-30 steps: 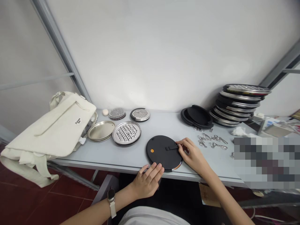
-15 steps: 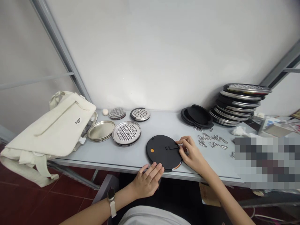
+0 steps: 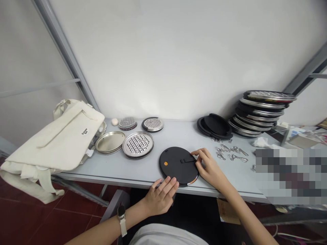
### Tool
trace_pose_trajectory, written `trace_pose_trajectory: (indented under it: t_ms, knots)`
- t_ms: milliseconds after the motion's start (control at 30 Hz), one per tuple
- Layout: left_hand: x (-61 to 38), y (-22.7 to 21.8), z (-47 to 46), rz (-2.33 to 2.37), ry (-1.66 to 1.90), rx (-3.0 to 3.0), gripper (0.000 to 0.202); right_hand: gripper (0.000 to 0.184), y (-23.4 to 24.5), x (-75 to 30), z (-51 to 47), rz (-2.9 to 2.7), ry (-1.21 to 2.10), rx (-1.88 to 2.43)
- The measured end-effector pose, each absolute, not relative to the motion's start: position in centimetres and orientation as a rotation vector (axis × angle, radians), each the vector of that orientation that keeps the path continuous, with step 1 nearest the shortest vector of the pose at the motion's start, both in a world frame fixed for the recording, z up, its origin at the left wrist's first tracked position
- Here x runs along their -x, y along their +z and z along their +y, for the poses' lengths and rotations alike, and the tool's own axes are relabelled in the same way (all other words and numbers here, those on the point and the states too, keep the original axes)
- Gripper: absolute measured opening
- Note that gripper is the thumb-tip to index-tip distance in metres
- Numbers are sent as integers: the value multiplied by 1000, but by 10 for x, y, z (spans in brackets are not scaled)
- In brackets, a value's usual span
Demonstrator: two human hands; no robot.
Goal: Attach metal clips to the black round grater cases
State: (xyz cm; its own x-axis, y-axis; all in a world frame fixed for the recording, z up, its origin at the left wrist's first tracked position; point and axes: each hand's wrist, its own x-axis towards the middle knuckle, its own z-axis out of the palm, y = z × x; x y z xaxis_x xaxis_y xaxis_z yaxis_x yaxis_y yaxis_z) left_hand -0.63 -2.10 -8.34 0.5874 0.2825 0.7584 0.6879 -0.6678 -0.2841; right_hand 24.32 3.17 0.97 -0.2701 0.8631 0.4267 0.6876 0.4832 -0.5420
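A round black disc (image 3: pixel 177 170) with an orange dot and a narrow slotted strip lies flat near the table's front edge; it looks like the base of a round grater. My left hand (image 3: pixel 162 197) rests at its near edge, fingers stretched out over the rim. At the right edge, my right hand (image 3: pixel 208 170) pinches the rim by the end of the strip, with thumb and fingers bent. To the left are a metal grater plate (image 3: pixel 139 144) and several plain metal discs (image 3: pixel 110 142). Small metal clips (image 3: pixel 233 152) lie scattered to the right.
A tall stack of round graters (image 3: pixel 263 114) stands at the back right, beside black round bases (image 3: pixel 217 126). Smaller grater discs (image 3: pixel 153 124) and a white egg-shaped object (image 3: pixel 114 121) sit by the wall. A cream bag (image 3: pixel 58 139) covers the table's left end.
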Motion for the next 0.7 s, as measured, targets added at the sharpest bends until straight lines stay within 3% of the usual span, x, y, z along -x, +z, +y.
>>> trace_pose_trajectory:
  t_ms: [267, 400, 700]
  knots:
    - [7, -84, -21, -775, -910, 2246, 50, 11, 3, -247, 37, -1897, 251, 1402]
    - [7, -85, -21, -778, -909, 2247, 51, 23, 3, -248, 37, -1896, 205, 1506]
    - [7, -87, -21, -782, -924, 2245, 53, 31, -1, -248, 37, -1944, -127, 1665]
